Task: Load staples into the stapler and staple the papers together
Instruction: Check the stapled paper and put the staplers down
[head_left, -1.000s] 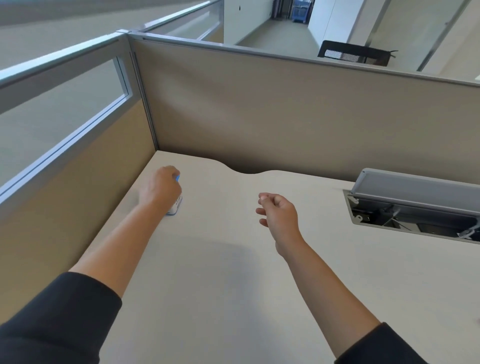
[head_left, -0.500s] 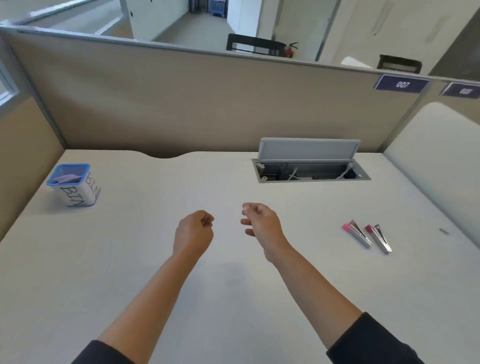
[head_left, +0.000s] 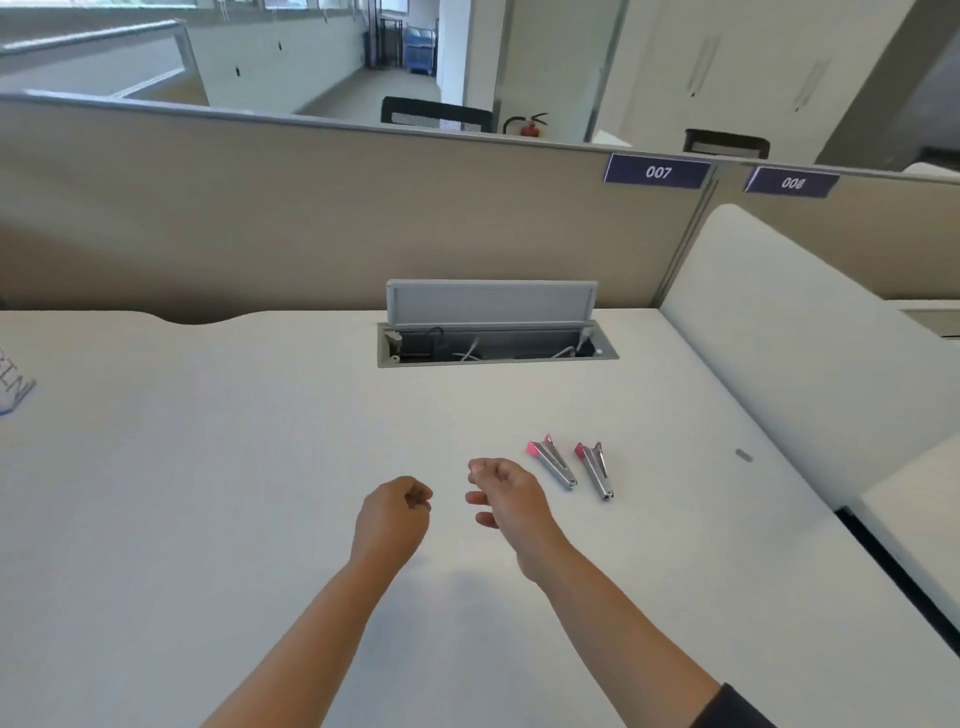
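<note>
Two small metal staplers with pink ends lie side by side on the white desk, one just right of my right hand, the other beyond it. A short grey strip that looks like staples lies farther right near the desk's edge. My left hand hovers over the middle of the desk with its fingers curled into a fist, nothing visible in it. My right hand hovers beside it, fingers loosely curled, holding nothing. No papers are in view.
An open cable hatch with a raised grey lid sits at the back of the desk. A small bin marked "BIN" is cut off at the left edge. Beige partitions close the back; a white divider borders the right.
My left hand let go of the small bin at the left and came to the middle beside my right hand. The view swung right, bringing the staplers closer to my right hand.
</note>
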